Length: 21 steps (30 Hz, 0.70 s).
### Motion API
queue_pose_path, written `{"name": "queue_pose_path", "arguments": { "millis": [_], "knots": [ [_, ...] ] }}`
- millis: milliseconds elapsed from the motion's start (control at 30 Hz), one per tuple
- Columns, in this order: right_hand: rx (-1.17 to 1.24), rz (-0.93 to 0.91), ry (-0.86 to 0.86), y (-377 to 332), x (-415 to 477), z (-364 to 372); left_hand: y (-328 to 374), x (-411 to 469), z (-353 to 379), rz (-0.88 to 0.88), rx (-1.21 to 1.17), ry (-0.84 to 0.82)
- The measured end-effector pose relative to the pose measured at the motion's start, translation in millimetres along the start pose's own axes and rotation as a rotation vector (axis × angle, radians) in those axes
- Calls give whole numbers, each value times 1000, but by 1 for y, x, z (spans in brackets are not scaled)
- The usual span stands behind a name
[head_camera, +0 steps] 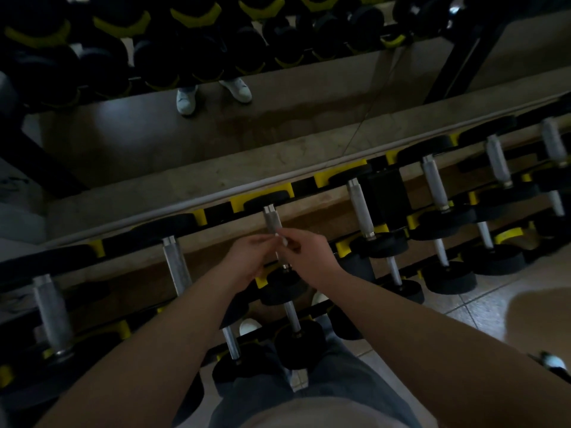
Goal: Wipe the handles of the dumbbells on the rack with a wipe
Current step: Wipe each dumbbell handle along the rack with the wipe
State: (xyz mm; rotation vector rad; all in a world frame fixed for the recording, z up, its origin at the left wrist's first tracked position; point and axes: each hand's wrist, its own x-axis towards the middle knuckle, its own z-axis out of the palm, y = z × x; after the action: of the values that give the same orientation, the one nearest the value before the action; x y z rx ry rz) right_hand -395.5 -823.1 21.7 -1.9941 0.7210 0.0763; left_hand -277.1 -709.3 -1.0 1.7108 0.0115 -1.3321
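Setting: Dim gym. A long black steel rack with yellow cradles (302, 186) runs from near left to far right, with a wall mirror (278, 112) behind it and pale floor tiles (482, 304) at near right.
Task thing: knurled silver metal dumbbell handle (270, 219) between black round ends, mid-rack and straight ahead; its neighbours on either side look the same.
Hands: left hand (247, 257) and right hand (309, 256) meet just above the near half of that handle, fingertips curled together.
Grip: both seem to pinch a small pale wipe (281, 239) between them; it is dim and mostly hidden.
Doing it well: probably open the wipe out first, wrap it round the handle, then rub end to end, twisting so that the underside and the knurling are covered.
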Motion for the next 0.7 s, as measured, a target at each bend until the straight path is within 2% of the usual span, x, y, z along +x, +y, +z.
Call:
{"name": "queue_pose_path", "arguments": {
  "millis": [167, 267, 400, 567, 633, 700],
  "knots": [
    [-141, 44, 155, -15, 35, -11, 4, 7, 10, -33, -233, 147],
    [-312, -68, 147, -17, 59, -14, -4, 5, 14, -74, -189, 96],
    [-684, -277, -75, -4, 64, -10, -14, 0, 9, -91, -78, 98],
    [-916, -558, -312, 10, 39, -14, -10, -7, 6, -58, -97, 143],
    [-1007, -560, -471, 13, 34, -15, -6, -9, 8, -71, -102, 165],
    [-982, -536, -544, 17, 33, -19, 0, -14, 12, -90, -110, 186]
  ]
}}
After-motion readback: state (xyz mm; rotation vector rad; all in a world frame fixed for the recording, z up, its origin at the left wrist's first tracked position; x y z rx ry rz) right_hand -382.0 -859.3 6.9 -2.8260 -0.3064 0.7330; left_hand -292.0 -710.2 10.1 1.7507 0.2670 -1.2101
